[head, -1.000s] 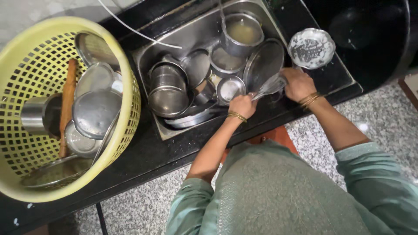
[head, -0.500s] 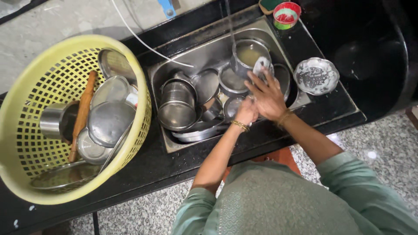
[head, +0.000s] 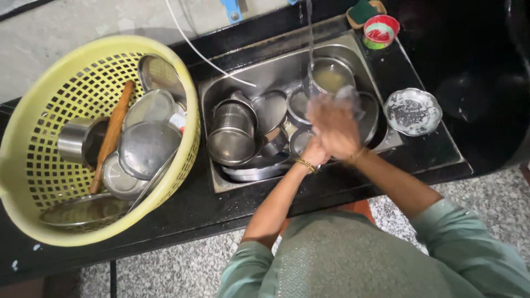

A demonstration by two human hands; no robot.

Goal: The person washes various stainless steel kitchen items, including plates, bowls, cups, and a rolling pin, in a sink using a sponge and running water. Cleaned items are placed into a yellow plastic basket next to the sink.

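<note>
One yellow basket [head: 33, 165], one sink [head: 221, 182]. Both hands blurred over sink: right hand [head: 331, 124] at 12 o'clock of left hand [head: 314, 152], perhaps clasped; grip unclear.

Both arms reach forward from the body at six o'clock and converge toward twelve. The left arm comes up from about seven o'clock, bare from the elbow down, a thin bangle at the wrist. The left hand [head: 314, 152] sits low, tucked against and partly under the other. The right arm enters from about four o'clock, its sleeve pushed up past the elbow, a bangle at the wrist too. The right hand [head: 331, 124] lies on top, back upward, fingers blurred by motion; whether either hand is closed cannot be told.
</note>
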